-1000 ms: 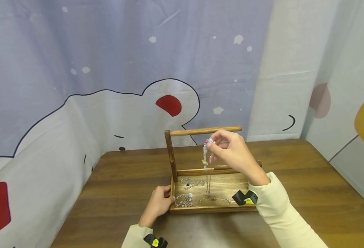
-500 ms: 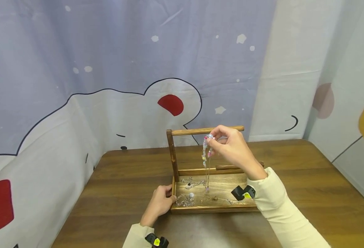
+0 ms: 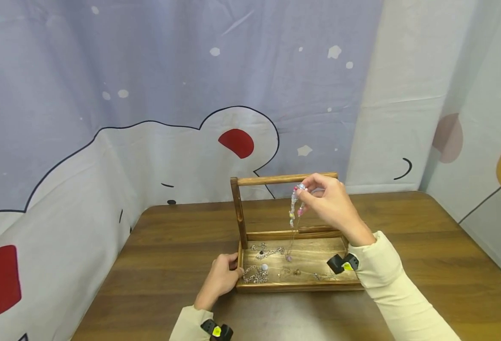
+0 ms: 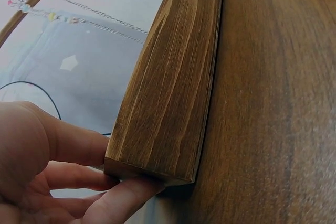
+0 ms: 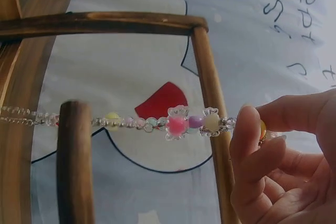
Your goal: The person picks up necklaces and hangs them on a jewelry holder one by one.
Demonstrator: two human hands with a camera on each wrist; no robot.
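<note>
My right hand (image 3: 333,203) pinches a beaded necklace (image 3: 293,208) between thumb and fingertips, above a wooden tray (image 3: 301,287) with a raised frame. Pastel beads make up its upper part, including a pink candy-shaped bead (image 5: 177,125). Thin chain hangs below them, with a small pale purple pendant (image 3: 288,258) at the bottom, over the tray floor; whether it touches is unclear. My left hand (image 3: 219,278) grips the tray's left end. In the left wrist view, thumb and fingers hold a corner of the wooden side (image 4: 163,87).
Silver chains (image 3: 256,275) lie at the tray's left, with another chain (image 3: 269,253) behind. Small jewellery pieces (image 3: 296,272) lie along the front. The upper wooden bar (image 3: 276,180) stands close behind my right hand. A patterned curtain (image 3: 169,161) borders the brown table (image 3: 169,246).
My right hand rises slightly with the necklace, then shifts a little to the right. The pendant hangs higher than a second ago. My left hand keeps its hold on the tray.
</note>
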